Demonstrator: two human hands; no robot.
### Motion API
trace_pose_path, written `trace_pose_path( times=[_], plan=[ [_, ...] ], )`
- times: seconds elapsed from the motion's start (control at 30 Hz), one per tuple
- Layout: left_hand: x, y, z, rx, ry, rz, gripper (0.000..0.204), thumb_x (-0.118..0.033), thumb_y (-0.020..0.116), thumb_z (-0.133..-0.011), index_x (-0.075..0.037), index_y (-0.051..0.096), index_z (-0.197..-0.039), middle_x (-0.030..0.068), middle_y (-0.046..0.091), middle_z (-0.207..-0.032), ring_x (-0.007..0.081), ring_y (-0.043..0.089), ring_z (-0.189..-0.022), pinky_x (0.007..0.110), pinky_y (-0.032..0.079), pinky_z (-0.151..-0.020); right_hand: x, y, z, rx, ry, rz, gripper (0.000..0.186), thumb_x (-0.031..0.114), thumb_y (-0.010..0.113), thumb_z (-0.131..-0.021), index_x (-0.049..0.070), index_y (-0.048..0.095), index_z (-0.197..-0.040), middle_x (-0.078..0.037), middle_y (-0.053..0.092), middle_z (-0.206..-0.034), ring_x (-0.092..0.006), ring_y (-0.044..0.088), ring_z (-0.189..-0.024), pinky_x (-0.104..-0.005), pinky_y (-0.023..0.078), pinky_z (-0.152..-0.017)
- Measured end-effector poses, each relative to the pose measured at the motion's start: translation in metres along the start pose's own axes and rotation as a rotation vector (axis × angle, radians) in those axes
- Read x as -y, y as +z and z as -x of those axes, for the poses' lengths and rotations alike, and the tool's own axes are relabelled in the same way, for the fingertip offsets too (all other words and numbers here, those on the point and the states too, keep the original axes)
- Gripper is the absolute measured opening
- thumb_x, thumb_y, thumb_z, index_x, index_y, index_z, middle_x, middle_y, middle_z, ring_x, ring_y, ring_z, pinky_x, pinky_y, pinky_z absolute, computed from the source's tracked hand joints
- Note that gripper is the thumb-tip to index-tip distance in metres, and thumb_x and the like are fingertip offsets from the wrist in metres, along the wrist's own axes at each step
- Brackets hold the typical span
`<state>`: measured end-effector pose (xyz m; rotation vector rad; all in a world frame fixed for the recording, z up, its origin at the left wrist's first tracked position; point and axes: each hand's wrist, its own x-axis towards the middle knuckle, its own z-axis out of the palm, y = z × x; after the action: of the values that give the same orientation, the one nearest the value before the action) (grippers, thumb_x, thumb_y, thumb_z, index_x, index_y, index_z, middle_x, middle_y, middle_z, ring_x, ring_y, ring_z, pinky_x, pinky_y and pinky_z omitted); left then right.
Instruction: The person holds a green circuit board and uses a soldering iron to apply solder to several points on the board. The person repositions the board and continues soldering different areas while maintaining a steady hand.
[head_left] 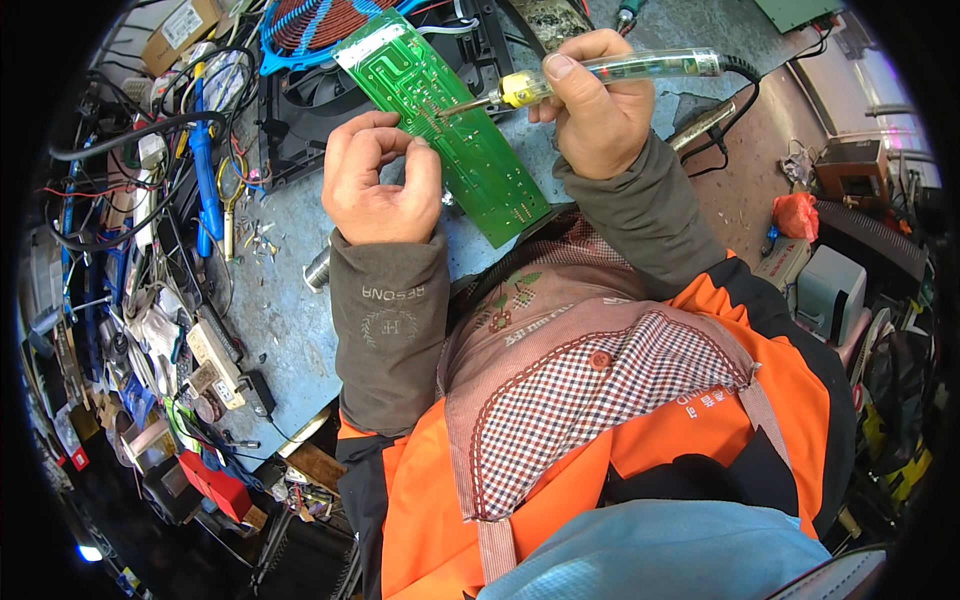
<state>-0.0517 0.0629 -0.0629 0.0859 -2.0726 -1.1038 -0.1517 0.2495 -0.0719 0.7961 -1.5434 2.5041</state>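
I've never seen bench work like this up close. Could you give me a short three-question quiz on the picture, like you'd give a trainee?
1. Which hand holds the soldering iron with the clear handle?
2. Which of these is nearest the left hand?
A) the floor
B) the circuit board
C) the orange-red plastic bag
3. True or false: the iron's tip points away from the circuit board.

Key:
1. The right hand.
2. B, the circuit board.
3. False: it points at the board and meets, or nearly meets, its green face.
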Motion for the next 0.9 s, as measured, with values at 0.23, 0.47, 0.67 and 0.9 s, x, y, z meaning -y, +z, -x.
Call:
trace_pose_path(
  times=[0.23, 0.47, 0.67, 0.9],
  plan=[
    [0.0039, -0.0028, 0.0025, 0.017, -0.019, -0.018, 0.008, 0.001, 0.072, -0.073, -0.001, 0.068, -0.079, 0.0159, 0.071, -0.102, 0.0268, 0.071, -0.089, 0.037, 0.057, -0.078, 0.0008, -0.0010, -0.0001, 0.010, 0.009, -0.011, 0.014, 0.012, 0.071, -0.099, 0.001, 0.062, -0.099, -0.006, 0.070, -0.075, -0.0086, 0.063, -0.061, -0.0240, 0.051, -0.056],
    [0.0038, -0.0020, 0.0021, 0.017, 0.016, -0.010, 0.010, 0.004, 0.072, -0.074, 0.001, 0.070, -0.083, 0.0164, 0.070, -0.103, 0.0233, 0.072, -0.085, 0.033, 0.060, -0.074, 0.0025, 0.0003, -0.0005, 0.007, 0.014, 0.023, 0.014, 0.013, 0.070, -0.099, 0.001, 0.063, -0.099, -0.006, 0.067, -0.075, -0.0101, 0.062, -0.060, -0.0265, 0.052, -0.056],
    [-0.0010, -0.0013, 0.0015, 0.023, -0.005, 0.041, 0.013, 0.008, 0.072, -0.075, 0.005, 0.071, -0.088, 0.0166, 0.069, -0.108, 0.0195, 0.074, -0.084, 0.031, 0.064, -0.073, 0.0043, 0.0016, -0.0003, 0.008, 0.029, 0.064, 0.014, 0.013, 0.068, -0.099, 0.000, 0.063, -0.100, -0.006, 0.062, -0.073, -0.0136, 0.059, -0.058, -0.0316, 0.055, -0.057],
    [0.0009, 0.0000, 0.0022, 0.015, -0.020, 0.023, 0.011, 0.009, 0.072, -0.078, 0.005, 0.072, -0.088, 0.0156, 0.069, -0.108, 0.0191, 0.074, -0.083, 0.030, 0.064, -0.072, 0.0036, 0.0008, -0.0001, 0.012, 0.023, 0.060, 0.013, 0.013, 0.068, -0.099, 0.000, 0.063, -0.100, -0.006, 0.062, -0.073, -0.0135, 0.060, -0.059, -0.0316, 0.055, -0.058]
  ],
)
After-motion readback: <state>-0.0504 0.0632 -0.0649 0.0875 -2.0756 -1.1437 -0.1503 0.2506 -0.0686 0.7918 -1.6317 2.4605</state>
